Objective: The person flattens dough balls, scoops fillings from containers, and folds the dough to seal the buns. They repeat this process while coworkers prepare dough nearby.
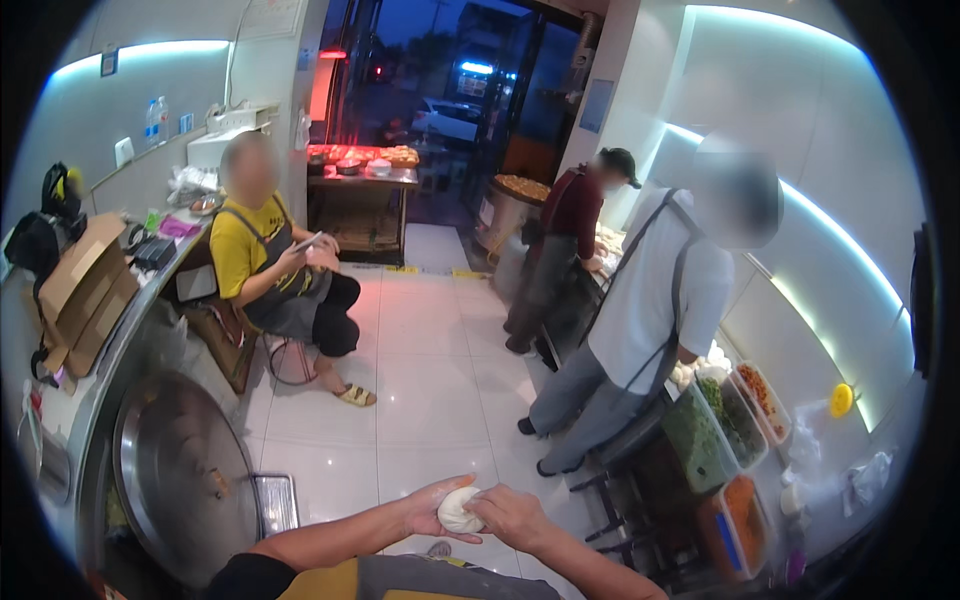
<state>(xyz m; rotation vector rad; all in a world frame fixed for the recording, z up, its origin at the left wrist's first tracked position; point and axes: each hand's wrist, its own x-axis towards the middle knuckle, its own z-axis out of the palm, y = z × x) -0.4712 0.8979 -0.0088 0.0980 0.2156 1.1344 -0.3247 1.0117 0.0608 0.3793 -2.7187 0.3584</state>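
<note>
A round white dough bun [456, 513] rests in my left hand [424, 504], its palm turned up and the fingers around the underside. The fingertips of my right hand [514, 517] pinch the bun's edge and top from the right. Pleats show in the dough near those fingertips. Both hands are held in front of my apron [420, 579], above the tiled floor. My right fingers partly cover the bun's right side.
Clear bins of green filling [699, 442] and orange filling [742, 517] stand at right. A person in white [637, 300] and one in dark red [570, 217] face the right counter. A seated person [281, 262] holds a phone. At lower left are a large round metal lid [180, 472] and tray [276, 504].
</note>
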